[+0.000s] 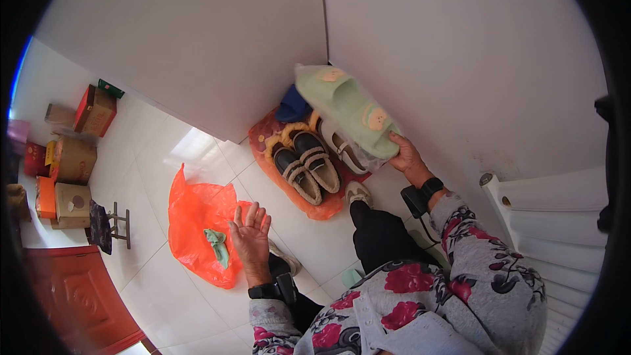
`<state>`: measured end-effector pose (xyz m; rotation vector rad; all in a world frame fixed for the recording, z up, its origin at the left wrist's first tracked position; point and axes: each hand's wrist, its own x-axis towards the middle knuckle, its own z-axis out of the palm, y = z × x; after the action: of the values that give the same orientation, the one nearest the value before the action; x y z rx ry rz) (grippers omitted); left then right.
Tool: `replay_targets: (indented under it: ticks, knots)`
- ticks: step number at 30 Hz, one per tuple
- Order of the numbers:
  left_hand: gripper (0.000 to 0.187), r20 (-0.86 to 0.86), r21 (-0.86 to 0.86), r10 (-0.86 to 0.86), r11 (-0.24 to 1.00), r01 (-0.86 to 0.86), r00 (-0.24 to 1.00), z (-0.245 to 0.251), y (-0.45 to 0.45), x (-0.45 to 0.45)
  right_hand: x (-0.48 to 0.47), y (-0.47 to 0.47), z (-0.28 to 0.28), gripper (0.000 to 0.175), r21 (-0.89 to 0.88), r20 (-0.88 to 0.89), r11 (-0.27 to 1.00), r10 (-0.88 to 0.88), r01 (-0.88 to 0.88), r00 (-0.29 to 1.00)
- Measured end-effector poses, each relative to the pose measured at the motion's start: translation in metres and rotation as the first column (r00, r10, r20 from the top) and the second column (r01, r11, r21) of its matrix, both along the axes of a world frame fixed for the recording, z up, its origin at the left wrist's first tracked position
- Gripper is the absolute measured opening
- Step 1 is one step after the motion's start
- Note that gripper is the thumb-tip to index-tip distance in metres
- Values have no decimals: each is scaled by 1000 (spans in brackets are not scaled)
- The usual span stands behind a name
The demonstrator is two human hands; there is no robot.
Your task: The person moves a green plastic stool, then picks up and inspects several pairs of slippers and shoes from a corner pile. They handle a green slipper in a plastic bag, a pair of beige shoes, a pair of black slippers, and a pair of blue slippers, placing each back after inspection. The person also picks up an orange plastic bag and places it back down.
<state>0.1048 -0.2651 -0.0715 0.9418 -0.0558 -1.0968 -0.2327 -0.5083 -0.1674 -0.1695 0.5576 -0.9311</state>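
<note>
My right hand (407,154) grips the near end of a pair of pale green slippers (347,103) in a clear plastic bag, held above the shoes by the wall. My left hand (252,236) has its fingers apart and holds nothing, over the edge of an orange plastic bag (197,217) on the floor. A green cloth (217,246) lies on that bag. Black shoes with fleece trim (308,160) and pale strap shoes (345,150), partly hidden by the slippers, stand on another orange bag (320,211). A blue slipper (293,103) is at its far end.
White panels (236,49) meet in a corner behind the shoes. A white slatted piece (552,207) stands at the right. Cardboard boxes (74,158), a folding stool (103,227) and a red-brown door (84,301) are at the left. A pale green object (351,278) lies near my feet.
</note>
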Motion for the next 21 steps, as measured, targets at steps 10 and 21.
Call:
replay_targets:
  ticks: [10,21]
  knots:
    - [62,28,-32,-131,991,132,991,33,10,-24,-53,-4,-72,39,-394,-551,919,-248,13,797]
    - [62,73,-94,-191,976,197,979,49,3,-29,-80,14,-68,39,-306,-860,629,-504,-715,-75]
